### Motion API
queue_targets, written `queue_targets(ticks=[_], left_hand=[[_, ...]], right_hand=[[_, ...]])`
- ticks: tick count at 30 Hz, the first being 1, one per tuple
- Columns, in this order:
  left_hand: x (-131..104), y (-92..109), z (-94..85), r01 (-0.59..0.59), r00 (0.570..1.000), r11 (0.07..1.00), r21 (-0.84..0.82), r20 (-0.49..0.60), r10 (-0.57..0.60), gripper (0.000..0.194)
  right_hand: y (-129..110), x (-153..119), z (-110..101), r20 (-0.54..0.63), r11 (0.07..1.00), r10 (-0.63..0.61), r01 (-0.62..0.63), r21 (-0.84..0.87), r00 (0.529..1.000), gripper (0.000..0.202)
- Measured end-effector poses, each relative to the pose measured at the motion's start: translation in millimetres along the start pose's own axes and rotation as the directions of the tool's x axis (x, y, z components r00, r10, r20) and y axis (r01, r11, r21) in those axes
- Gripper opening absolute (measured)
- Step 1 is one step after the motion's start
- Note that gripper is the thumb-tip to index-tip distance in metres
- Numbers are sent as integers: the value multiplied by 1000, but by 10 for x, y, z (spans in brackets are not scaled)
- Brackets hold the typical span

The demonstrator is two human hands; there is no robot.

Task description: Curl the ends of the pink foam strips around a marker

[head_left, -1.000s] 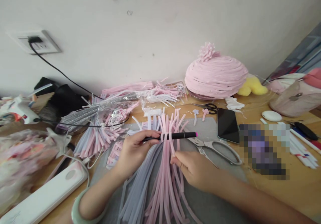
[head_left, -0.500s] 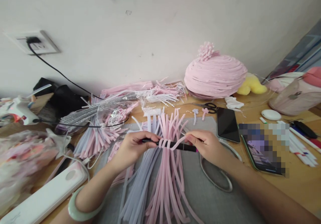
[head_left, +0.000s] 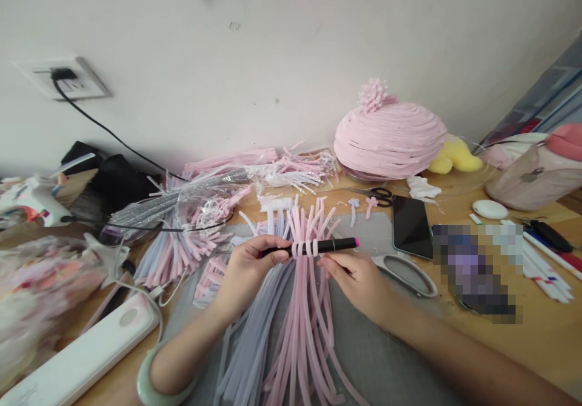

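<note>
Closed round the left end of a black marker (head_left: 336, 246) with a pink tip is my left hand (head_left: 254, 266). A light pink pipe cleaner (head_left: 305, 249) is coiled in several loops round the marker's middle. My right hand (head_left: 352, 276) is closed just below the marker, its fingers pinched by the coil's right end; the strand between them is mostly hidden. Under the marker lies a fan of pink pipe cleaners (head_left: 302, 333), with a blue-grey bunch (head_left: 259, 339) to its left, on a grey mat (head_left: 364, 345).
A white power bank (head_left: 91, 351) and a glue gun (head_left: 39, 197) lie left. Behind are wrapped pipe cleaners (head_left: 182, 194) and a pink dome (head_left: 388, 142). Scissors (head_left: 407, 276), a dark phone (head_left: 411, 225) and markers (head_left: 545, 266) lie right.
The pink strand that stretched up to my right hand is now wound closer round the marker. My right hand has moved left and down, uncovering the marker's pink tip.
</note>
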State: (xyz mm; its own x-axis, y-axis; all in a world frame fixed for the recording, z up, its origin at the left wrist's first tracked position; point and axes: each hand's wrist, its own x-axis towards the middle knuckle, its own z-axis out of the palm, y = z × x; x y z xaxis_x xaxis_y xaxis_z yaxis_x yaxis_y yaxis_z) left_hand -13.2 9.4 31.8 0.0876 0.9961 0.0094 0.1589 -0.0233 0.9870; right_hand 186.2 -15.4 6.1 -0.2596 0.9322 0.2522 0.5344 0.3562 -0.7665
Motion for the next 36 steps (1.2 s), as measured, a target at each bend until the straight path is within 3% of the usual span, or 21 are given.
queue_targets(ticks=[3, 6, 8, 10, 14, 17, 19, 21, 23, 25, 30, 36], left_hand=[[-32, -32, 27, -163, 986, 952, 258, 65, 152, 12], [-81, 7, 24, -402, 914, 831, 385, 232, 334, 14], [-96, 53, -1, -504, 858, 766, 399, 330, 393, 16], [-89, 98, -42, -539, 829, 744, 395, 408, 383, 17], [-60, 164, -105, -409, 840, 849, 333, 502, 208, 14], [-58, 191, -86, -157, 854, 966, 205, 519, 29, 10], [-55, 197, -59, 4, 879, 996, 94, 474, -48, 13], [-39, 191, -47, 101, 912, 995, -19, 401, -85, 20], [-5, 173, -63, 132, 932, 986, -100, 351, -89, 26], [38, 150, -103, 120, 943, 986, -112, 323, -78, 32], [119, 133, -206, 79, 935, 997, -5, 348, -72, 29], [128, 150, -210, 159, 932, 984, -83, 340, -122, 28]], right_hand=[[-12, -42, 9, 47, 957, -125, 133, -257, 991, 32], [-12, -45, -23, 72, 840, -243, 247, -483, 967, 31], [-24, -27, -67, 103, 790, -302, 309, -530, 948, 29], [-41, -3, -121, 157, 816, -318, 354, -457, 935, 27], [-33, 36, -204, 296, 959, -234, 270, -88, 926, 30], [20, 54, -212, 330, 986, -167, 150, 79, 929, 32], [50, 63, -202, 309, 979, -77, 13, 204, 948, 33], [57, 69, -199, 328, 873, 67, -215, 437, 942, 43], [39, 73, -213, 431, 642, 171, -432, 633, 886, 53], [8, 77, -239, 525, 493, 182, -539, 682, 831, 50], [-28, 100, -265, 499, 550, 273, -559, 621, 822, 30], [-29, 103, -282, 566, 449, 263, -618, 645, 781, 28]])
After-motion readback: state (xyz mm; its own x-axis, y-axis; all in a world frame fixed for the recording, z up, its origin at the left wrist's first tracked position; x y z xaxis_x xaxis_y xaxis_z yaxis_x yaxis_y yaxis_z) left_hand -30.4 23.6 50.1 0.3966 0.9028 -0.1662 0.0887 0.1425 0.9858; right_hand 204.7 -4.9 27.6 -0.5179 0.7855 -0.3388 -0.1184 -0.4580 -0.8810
